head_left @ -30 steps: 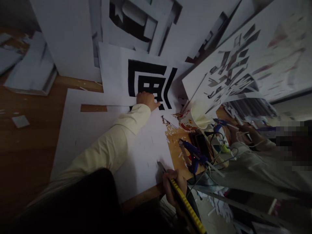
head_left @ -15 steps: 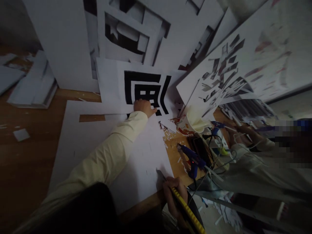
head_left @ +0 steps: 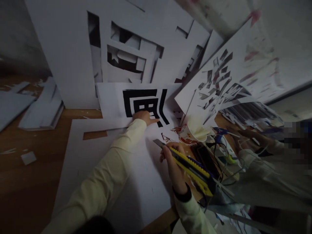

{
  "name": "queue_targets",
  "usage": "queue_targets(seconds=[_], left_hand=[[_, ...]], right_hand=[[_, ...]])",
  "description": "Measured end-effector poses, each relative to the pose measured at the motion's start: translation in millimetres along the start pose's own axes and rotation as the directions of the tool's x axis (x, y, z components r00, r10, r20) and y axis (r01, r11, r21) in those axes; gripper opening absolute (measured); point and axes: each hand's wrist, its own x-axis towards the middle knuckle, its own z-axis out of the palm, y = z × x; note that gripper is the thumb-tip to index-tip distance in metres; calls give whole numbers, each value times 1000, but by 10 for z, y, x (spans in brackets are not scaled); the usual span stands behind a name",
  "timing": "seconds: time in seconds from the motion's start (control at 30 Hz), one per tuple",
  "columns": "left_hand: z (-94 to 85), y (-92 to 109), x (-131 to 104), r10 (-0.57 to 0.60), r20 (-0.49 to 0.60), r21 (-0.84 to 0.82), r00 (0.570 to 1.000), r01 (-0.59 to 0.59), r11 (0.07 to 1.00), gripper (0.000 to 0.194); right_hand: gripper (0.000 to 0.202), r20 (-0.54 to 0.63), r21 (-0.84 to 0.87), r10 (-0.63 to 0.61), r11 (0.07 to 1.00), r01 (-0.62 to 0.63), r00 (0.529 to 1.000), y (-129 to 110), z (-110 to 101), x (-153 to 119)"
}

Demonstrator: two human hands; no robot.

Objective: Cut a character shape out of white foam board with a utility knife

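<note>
My right hand (head_left: 173, 162) is closed around a yellow and black utility knife (head_left: 192, 169), its blade extended toward the upper left over a large white board (head_left: 95, 172). Against the lower part of a white sheet (head_left: 110, 97) with a black printed character (head_left: 140, 94) rests my left hand (head_left: 143, 117). Its thumb is stretched out to the right, while the other fingers are curled or partly hidden. The sheet overlaps the board's far edge. A narrow slot through the board shows brown wood.
A paper cup (head_left: 188, 131) stands right of the sheet, near a blue glue gun (head_left: 220, 130) and tangled cables. Cut-out white panels (head_left: 165, 22) lean behind. White offcuts (head_left: 40, 113) lie at left. Another person's sleeve (head_left: 255, 162) is at right.
My right hand has risen with the knife from the board's near right corner toward the sheet. My left hand stays on the sheet. The camera view has shifted.
</note>
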Motion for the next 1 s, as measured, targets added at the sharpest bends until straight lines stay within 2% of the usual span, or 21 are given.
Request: queue_targets(seconds=[0.07, 0.17, 0.3, 0.43, 0.67, 1.0], left_hand=[[0, -9, 11, -1, -11, -4, 1000, 1, 1000, 81], [35, -13, 16, -4, -40, 3, 999, 4, 1000, 80], [111, -17, 6, 2, -107, 7, 994, -1, 1000, 74], [179, -32, 9, 0, -186, 20, 982, 4, 1000, 69], [170, -24, 18, -14, -177, 35, 984, 21, 999, 62], [162, -15, 6, -16, -183, 4, 983, 17, 1000, 61]], right_hand=[[17, -43, 11, -8, 1000, 8, 999, 15, 176, 139], [17, -66, -59, -22, 998, 18, 998, 102, 286, 197], [17, 5, -183, -5, 983, 6, 1000, 180, 269, 146], [18, 54, -151, 40, 988, -31, 998, 132, 275, 116], [15, 58, -299, -10, 954, 27, 998, 100, 285, 134], [13, 41, -305, 26, 952, -12, 999, -19, 339, 134]])
